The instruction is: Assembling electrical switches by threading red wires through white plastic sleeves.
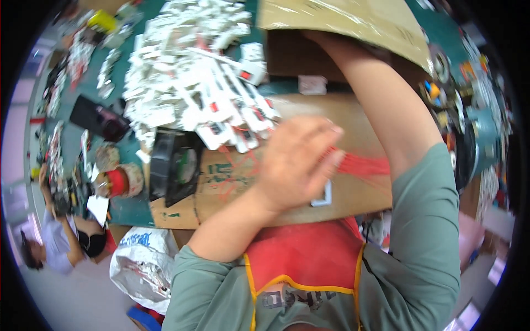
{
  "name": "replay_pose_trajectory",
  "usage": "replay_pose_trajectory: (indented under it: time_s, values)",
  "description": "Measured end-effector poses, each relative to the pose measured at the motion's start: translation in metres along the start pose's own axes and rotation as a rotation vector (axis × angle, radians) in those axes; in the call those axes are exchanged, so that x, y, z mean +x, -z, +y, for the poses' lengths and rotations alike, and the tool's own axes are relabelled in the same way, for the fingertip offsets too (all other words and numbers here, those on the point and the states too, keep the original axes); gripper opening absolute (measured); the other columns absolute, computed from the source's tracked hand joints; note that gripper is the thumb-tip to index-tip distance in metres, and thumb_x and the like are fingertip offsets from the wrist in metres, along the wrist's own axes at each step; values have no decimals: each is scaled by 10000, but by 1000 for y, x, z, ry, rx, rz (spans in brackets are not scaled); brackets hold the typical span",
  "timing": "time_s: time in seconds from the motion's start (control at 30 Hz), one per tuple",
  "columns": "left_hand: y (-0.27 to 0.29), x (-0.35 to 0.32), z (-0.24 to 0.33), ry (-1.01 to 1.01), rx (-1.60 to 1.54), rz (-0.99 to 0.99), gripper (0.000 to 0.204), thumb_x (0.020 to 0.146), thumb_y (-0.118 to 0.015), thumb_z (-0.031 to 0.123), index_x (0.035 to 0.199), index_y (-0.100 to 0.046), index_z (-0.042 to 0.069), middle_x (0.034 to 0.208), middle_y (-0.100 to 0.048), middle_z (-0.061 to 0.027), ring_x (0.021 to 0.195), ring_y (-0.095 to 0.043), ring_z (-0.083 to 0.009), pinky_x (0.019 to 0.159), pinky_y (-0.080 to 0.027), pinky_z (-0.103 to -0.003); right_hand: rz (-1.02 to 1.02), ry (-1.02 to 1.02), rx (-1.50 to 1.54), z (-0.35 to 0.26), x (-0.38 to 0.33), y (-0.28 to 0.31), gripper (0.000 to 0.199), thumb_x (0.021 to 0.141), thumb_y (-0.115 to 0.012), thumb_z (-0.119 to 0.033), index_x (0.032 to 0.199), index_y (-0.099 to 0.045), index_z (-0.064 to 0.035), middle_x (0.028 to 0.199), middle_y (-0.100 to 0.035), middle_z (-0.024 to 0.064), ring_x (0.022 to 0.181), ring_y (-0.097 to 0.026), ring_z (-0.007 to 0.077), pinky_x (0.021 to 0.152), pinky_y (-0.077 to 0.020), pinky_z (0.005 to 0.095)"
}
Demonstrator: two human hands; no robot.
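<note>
My left hand, smeared by motion, is over the cardboard sheet in front of me. Its thumb stands apart from the fingers, and I see nothing gripped in it. Thin red wires run out to the right beside the thumb. Below the hand lies a small white-framed piece. My right forearm reaches into an open cardboard box at the far side, whose flap hides the fingers. Left of my left hand, white strip-shaped plastic parts form a big heap, several with red and black ends.
A black fan-like device stands at the sheet's left edge. Farther left are a jar with a red band and a dark box-shaped object. A white sack hangs below the table edge. Another person sits at far left.
</note>
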State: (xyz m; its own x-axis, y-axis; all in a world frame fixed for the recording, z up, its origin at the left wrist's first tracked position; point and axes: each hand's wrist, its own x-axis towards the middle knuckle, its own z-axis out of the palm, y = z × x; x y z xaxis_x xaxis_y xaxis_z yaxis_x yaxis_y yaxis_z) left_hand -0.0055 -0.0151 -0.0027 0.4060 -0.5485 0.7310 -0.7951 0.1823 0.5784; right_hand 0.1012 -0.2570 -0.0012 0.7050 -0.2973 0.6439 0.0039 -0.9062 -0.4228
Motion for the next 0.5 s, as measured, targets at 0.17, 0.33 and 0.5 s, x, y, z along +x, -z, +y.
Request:
replay_pose_trajectory:
  time_s: [0.17, 0.33, 0.5]
  values:
    - [5, 0, 5, 37, -44, 4, 327, 772, -718, 111, 1076, -618, 49, 1041, -617, -104, 934, -603, -278, 792, -476, -365, 90, 174, 8, 27, 21, -27, 560, 899, -505, -469, 1338, -499, -122, 1382, -478, 145, 1286, -431, 308, 1081, -322, 420]
    - [6, 1, 5, 74, -112, 40, 309, 775, -715, 117, 1062, -620, 56, 1043, -607, -91, 929, -597, -271, 779, -472, -365, 160, 250, -51, 44, 3, -23, 573, 883, -519, -487, 1323, -519, -120, 1356, -504, 153, 1264, -463, 307, 1069, -348, 414]
    - [3, 3, 4, 83, -128, 33, 282, 772, -716, 108, 1033, -632, 42, 1027, -624, -104, 919, -603, -280, 792, -483, -370, 235, 244, -276, 62, -27, -9, 586, 868, -533, -505, 1308, -539, -117, 1330, -530, 160, 1241, -495, 307, 1057, -375, 408]
